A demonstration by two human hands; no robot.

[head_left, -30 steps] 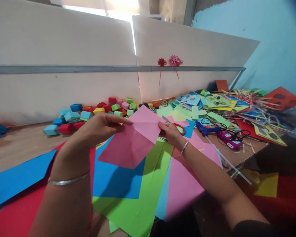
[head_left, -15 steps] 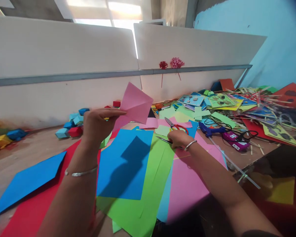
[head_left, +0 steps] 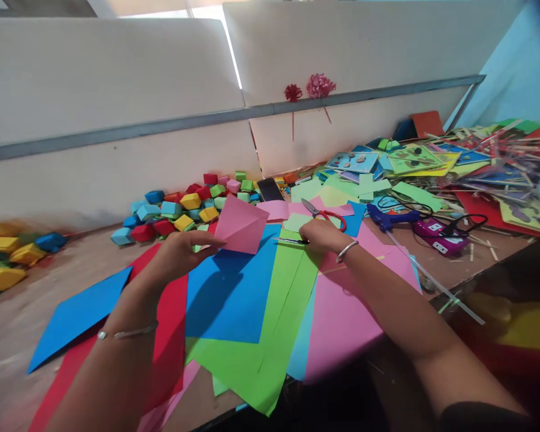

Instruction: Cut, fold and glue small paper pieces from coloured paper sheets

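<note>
My left hand (head_left: 186,255) pinches a folded pink paper square (head_left: 242,225) at its lower left edge, raised over the blue sheet (head_left: 229,309), where its shadow falls. My right hand (head_left: 323,235) is closed on a pair of scissors (head_left: 291,241); the slim blades point left and the handles are hidden in the fingers. Just behind it lie red-handled scissors (head_left: 333,217) on paper pieces. Under the right hand spread a green sheet (head_left: 281,300) and a large pink sheet (head_left: 342,324).
Coloured foam-like blocks (head_left: 191,201) cluster at the back left, near a dark phone (head_left: 270,189). On the right are a blue glue gun (head_left: 389,217), a purple power strip (head_left: 441,236) and a heap of cards and sticks. A folded blue sheet (head_left: 81,318) lies left. Two paper flowers (head_left: 320,87) hang behind.
My left hand has lowered the pink paper toward the blue sheet. My right hand has shifted slightly up with the scissors. The view has tilted down, showing more blocks.
</note>
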